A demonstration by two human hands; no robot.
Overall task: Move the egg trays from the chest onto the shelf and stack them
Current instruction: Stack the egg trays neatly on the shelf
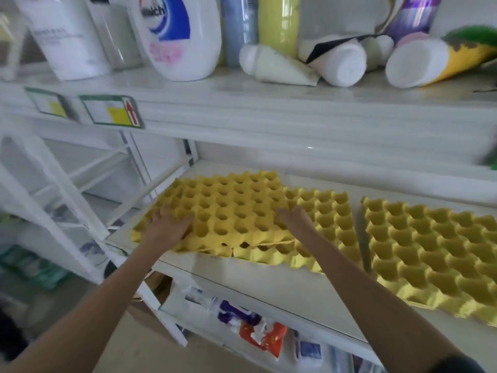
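Observation:
A yellow egg tray (228, 208) lies on the white middle shelf (269, 278), its right part overlapping a second yellow tray (330, 224) beneath it. A third yellow tray (435, 254) lies flat further right, apart from the others. My left hand (166, 227) rests on the top tray's front left corner, fingers spread over the cups. My right hand (295, 219) presses on its front right edge where it overlaps the lower tray. Whether the fingers curl under the edge is hidden. The chest is out of view.
The upper shelf (269, 87) holds a white detergent bottle (180, 36), a white pouch (67, 39), tall cans and toppled white tubes (341, 63). Price tags (113, 111) hang on its edge. Packets (258, 329) fill the lower shelf. A white frame rack (61, 197) stands left.

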